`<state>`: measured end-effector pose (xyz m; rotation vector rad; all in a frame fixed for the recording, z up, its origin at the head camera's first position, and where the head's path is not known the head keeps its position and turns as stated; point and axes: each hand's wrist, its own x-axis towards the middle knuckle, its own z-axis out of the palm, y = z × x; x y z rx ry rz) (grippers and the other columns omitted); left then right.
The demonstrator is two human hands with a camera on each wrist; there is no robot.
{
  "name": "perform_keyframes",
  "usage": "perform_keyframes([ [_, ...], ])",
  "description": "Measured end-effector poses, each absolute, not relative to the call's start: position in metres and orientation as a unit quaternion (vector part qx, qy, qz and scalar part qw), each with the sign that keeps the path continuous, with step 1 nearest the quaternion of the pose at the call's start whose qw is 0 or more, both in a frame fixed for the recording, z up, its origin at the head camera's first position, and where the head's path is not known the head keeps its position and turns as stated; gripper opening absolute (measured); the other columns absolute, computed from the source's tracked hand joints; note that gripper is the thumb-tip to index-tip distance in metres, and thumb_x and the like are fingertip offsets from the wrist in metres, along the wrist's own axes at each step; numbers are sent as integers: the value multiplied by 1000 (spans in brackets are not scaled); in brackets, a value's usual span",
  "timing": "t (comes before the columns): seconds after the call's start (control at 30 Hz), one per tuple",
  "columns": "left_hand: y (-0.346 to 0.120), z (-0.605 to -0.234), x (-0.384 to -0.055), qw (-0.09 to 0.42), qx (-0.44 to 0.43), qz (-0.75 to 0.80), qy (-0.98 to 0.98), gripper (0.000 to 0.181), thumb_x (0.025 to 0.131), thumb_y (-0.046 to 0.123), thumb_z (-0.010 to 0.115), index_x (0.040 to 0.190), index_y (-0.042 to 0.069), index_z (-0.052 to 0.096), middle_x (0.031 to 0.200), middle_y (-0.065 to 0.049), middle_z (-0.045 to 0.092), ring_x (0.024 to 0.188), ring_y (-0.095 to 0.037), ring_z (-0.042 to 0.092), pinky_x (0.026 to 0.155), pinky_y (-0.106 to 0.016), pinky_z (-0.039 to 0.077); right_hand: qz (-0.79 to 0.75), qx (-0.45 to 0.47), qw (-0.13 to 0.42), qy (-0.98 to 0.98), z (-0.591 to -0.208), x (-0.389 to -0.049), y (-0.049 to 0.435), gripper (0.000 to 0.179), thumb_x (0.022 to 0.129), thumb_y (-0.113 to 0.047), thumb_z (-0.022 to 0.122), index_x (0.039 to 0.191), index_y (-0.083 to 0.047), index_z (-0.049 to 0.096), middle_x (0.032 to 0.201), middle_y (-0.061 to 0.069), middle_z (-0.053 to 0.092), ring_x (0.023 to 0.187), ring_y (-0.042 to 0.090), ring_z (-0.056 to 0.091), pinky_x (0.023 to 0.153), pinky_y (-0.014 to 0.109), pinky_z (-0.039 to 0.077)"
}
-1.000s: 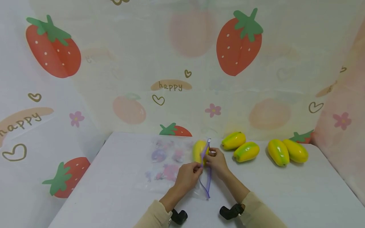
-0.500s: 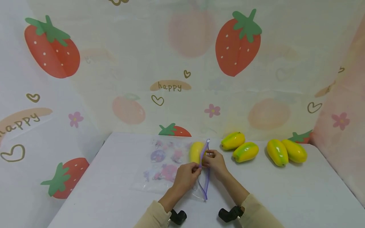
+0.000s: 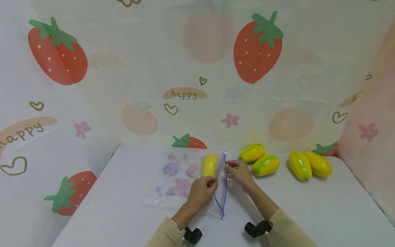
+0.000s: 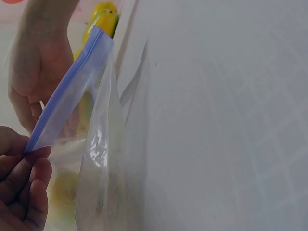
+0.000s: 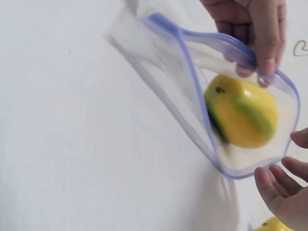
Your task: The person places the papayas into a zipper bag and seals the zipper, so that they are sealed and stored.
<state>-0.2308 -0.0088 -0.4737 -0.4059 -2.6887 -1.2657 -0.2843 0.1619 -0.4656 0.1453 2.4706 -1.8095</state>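
Observation:
A clear zip bag (image 3: pixel 172 202) with a purple zip edge and pink and violet prints lies on the table. Its mouth faces right and gapes. Inside rests a yellow-green papaya (image 3: pixel 210 165), its end visible through the mouth in the right wrist view (image 5: pixel 245 115). My left hand (image 3: pixel 202 190) pinches the upper lip of the bag's mouth between thumb and fingers. Just right of the mouth is my right hand (image 3: pixel 240 174), its fingers spread loosely with nothing between them and the fingertips right at the purple edge (image 5: pixel 281 192).
Two more papayas (image 3: pixel 266 165) lie behind and right of my right hand. Another pair of papayas (image 3: pixel 300 166) sits farther right. A curtain (image 3: pixel 197 68) printed with strawberries stands behind the white table (image 3: pixel 308 212).
The papaya has slid left, deeper into the bag. My right hand has let go of it and drawn back to the right, out of the mouth. My left hand keeps its pinch.

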Motion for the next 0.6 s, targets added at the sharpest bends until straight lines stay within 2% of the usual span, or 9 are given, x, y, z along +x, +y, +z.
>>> perform_keyframes([
  [0.13,-9,-475,-231,65,-127,-426,-894,16,90,15,66,98,4,74,82,-3,74,69,-8,60,67,-20,52,-558,33,32,829,-458,-285,175,39,95,-18,60,128,3,58,120,23,61,102,33,62,80,31,57],
  [0.37,-10,-477,-232,69,-129,-434,-889,17,91,17,65,98,5,75,82,-2,74,69,-6,60,68,-19,52,-518,6,16,855,-446,-281,198,41,96,-17,59,130,6,55,120,25,60,102,30,61,77,30,57],
  [0.6,-10,-476,-232,82,-136,-444,-882,16,90,15,65,96,4,75,80,-3,74,68,-8,61,67,-19,52,-473,28,-4,880,-431,-274,221,46,96,-22,58,132,5,54,123,25,60,107,35,60,78,28,55],
])
